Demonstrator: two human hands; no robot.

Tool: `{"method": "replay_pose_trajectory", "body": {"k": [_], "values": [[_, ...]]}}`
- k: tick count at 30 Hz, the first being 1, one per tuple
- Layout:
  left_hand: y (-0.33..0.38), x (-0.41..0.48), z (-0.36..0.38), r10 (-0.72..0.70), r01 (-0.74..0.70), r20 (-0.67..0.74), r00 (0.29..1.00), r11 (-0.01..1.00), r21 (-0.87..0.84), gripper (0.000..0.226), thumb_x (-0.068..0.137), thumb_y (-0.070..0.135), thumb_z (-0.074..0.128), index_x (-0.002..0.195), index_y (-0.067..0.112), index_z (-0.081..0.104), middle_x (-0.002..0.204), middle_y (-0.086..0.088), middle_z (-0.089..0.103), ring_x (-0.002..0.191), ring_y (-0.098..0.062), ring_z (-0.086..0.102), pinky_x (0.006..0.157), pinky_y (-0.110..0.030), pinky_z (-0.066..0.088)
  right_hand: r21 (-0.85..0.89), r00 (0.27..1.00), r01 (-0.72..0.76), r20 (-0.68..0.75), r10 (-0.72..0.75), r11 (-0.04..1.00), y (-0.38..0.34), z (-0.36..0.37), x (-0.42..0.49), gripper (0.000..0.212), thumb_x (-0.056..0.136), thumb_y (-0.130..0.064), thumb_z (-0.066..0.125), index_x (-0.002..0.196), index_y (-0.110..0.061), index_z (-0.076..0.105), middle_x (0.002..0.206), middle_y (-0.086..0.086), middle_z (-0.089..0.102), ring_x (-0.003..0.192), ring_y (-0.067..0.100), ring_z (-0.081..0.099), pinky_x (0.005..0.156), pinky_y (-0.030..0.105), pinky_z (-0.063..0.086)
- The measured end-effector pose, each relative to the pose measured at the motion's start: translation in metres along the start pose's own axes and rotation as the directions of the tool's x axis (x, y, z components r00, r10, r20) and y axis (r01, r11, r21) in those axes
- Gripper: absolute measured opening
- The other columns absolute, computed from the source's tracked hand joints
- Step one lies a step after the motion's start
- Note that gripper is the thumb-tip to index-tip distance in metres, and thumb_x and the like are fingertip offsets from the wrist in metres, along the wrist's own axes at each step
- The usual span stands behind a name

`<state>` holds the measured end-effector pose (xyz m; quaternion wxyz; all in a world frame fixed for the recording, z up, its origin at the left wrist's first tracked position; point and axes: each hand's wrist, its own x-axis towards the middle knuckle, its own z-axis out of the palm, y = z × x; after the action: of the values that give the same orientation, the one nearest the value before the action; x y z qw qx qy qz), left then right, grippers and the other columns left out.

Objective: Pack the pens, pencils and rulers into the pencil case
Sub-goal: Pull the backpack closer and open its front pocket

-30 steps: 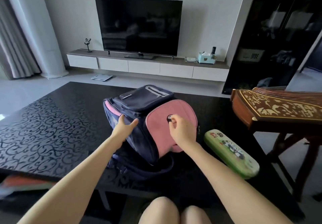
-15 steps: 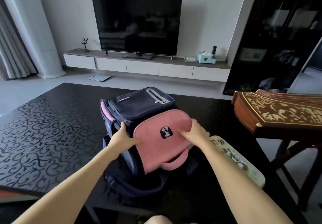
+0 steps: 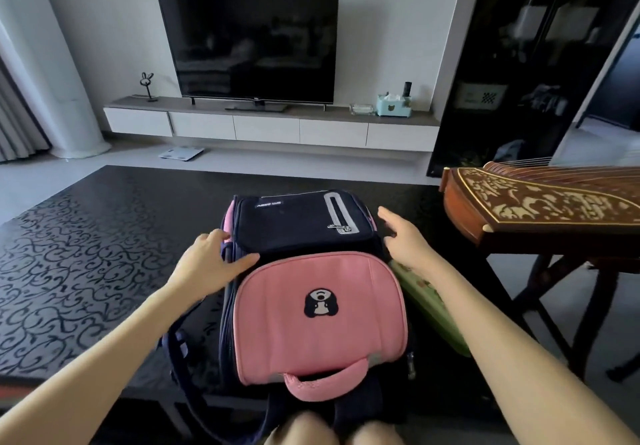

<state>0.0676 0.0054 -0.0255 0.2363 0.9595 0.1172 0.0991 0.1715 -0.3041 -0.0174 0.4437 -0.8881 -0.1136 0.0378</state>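
Observation:
A navy and pink backpack (image 3: 311, 306) stands on the black patterned table (image 3: 86, 254), its pink flap with a dog patch facing me. My left hand (image 3: 211, 261) rests on its left upper edge, fingers fairly straight, thumb on the flap's top. My right hand (image 3: 405, 240) hovers at the bag's right side with fingers extended, holding nothing. A green pencil case (image 3: 433, 309) lies on the table right of the backpack, partly hidden under my right forearm. No pens, pencils or rulers are in view.
A carved wooden zither (image 3: 540, 205) on a stand sits close to the table's right edge. A TV (image 3: 249, 42) and low cabinet stand against the far wall. My knees (image 3: 332, 427) show at the bottom.
The backpack has turned so that its pink flap faces me. My left hand moved up onto its left top edge. My right hand left the flap and reached to the bag's right side.

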Motion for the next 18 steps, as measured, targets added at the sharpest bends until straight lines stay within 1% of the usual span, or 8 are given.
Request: {"method": "replay_pose_trajectory", "body": {"k": [2, 3, 5, 7, 9, 11, 15, 18], "values": [[0.006, 0.004, 0.003, 0.274, -0.257, -0.133, 0.953, 0.958, 0.129, 0.066, 0.076, 0.055, 0.063, 0.131, 0.022, 0.049, 0.136, -0.007, 0.05, 0.128, -0.032, 0.043, 0.101, -0.042, 0.04, 0.106, 1.0, 0.011, -0.007, -0.01, 0.994, -0.007, 0.009, 0.018, 0.064, 0.087, 0.015, 0.038, 0.144, -0.011, 0.03, 0.149, 0.005, 0.035, 0.136, 0.018, 0.032, 0.11, 0.029, 0.026], [0.008, 0.006, 0.003, 0.41, -0.388, -0.121, 0.904, 0.906, 0.169, 0.063, 0.079, 0.059, 0.055, 0.132, 0.026, 0.048, 0.14, -0.004, 0.047, 0.133, -0.032, 0.036, 0.106, -0.044, 0.036, 0.116, 1.0, -0.004, -0.003, 0.004, 0.993, -0.011, 0.012, 0.026, 0.061, 0.087, 0.015, 0.038, 0.143, -0.009, 0.032, 0.147, 0.006, 0.039, 0.134, 0.019, 0.036, 0.107, 0.027, 0.028], [0.008, 0.013, 0.002, 0.556, -0.539, -0.017, 0.831, 0.814, 0.216, 0.067, 0.081, 0.071, 0.029, 0.128, 0.029, 0.053, 0.138, 0.002, 0.049, 0.135, -0.028, 0.033, 0.108, -0.045, 0.033, 0.1, 1.0, -0.016, -0.014, 0.017, 0.995, -0.012, 0.015, 0.038, 0.049, 0.089, 0.011, 0.042, 0.135, -0.005, 0.045, 0.135, 0.009, 0.052, 0.121, 0.022, 0.049, 0.099, 0.028, 0.036], [0.011, 0.019, 0.005, 0.581, -0.576, 0.025, 0.813, 0.797, 0.183, 0.077, 0.08, 0.076, 0.016, 0.126, 0.028, 0.055, 0.134, 0.005, 0.053, 0.134, -0.021, 0.035, 0.11, -0.044, 0.032, 0.006, 0.998, 0.015, -0.058, -0.015, 1.0, -0.006, 0.017, 0.046, 0.034, 0.088, 0.004, 0.049, 0.119, -0.002, 0.06, 0.117, 0.014, 0.065, 0.107, 0.027, 0.059, 0.093, 0.036, 0.045], [0.015, 0.02, 0.01, 0.544, -0.545, 0.05, 0.838, 0.827, 0.141, 0.08, 0.075, 0.077, 0.015, 0.13, 0.03, 0.051, 0.134, 0.008, 0.053, 0.134, -0.014, 0.035, 0.114, -0.034, 0.026, -0.086, 0.995, 0.039, -0.085, -0.046, 0.996, 0.003, 0.017, 0.049, 0.03, 0.088, 0.003, 0.049, 0.112, -0.002, 0.065, 0.109, 0.015, 0.068, 0.102, 0.03, 0.061, 0.089, 0.039, 0.048], [0.014, 0.017, 0.017, 0.488, -0.49, 0.053, 0.871, 0.861, 0.133, 0.082, 0.073, 0.076, 0.015, 0.13, 0.028, 0.05, 0.134, 0.005, 0.054, 0.132, -0.014, 0.04, 0.11, -0.024, 0.023, -0.145, 0.992, 0.047, -0.113, -0.063, 0.988, 0.008, 0.018, 0.05, 0.033, 0.089, 0.002, 0.046, 0.117, -0.003, 0.062, 0.114, 0.015, 0.065, 0.104, 0.03, 0.06, 0.089, 0.037, 0.047], [0.009, 0.013, 0.024, 0.51, -0.505, -0.016, 0.86, 0.855, 0.117, 0.089, 0.08, 0.075, 0.003, 0.125, 0.021, 0.057, 0.127, 0.003, 0.061, 0.127, -0.016, 0.048, 0.106, -0.024, 0.028, -0.321, 1.0, 0.021, -0.015, -0.028, 0.947, 0.01, 0.016, 0.065, 0.042, 0.093, -0.011, 0.043, 0.134, -0.017, 0.047, 0.131, 0.015, 0.048, 0.116, 0.034, 0.05, 0.096, 0.039, 0.041], [0.011, 0.012, 0.022, 0.508, -0.502, -0.039, 0.861, 0.859, 0.105, 0.079, 0.082, 0.071, 0.013, 0.123, 0.021, 0.058, 0.125, 0.004, 0.062, 0.126, -0.015, 0.049, 0.105, -0.023, 0.029, -0.425, 0.998, 0.052, 0.001, -0.057, 0.904, 0.015, 0.015, 0.075, 0.035, 0.094, -0.016, 0.044, 0.128, -0.017, 0.055, 0.12, 0.017, 0.05, 0.106, 0.035, 0.051, 0.086, 0.037, 0.043]]}}
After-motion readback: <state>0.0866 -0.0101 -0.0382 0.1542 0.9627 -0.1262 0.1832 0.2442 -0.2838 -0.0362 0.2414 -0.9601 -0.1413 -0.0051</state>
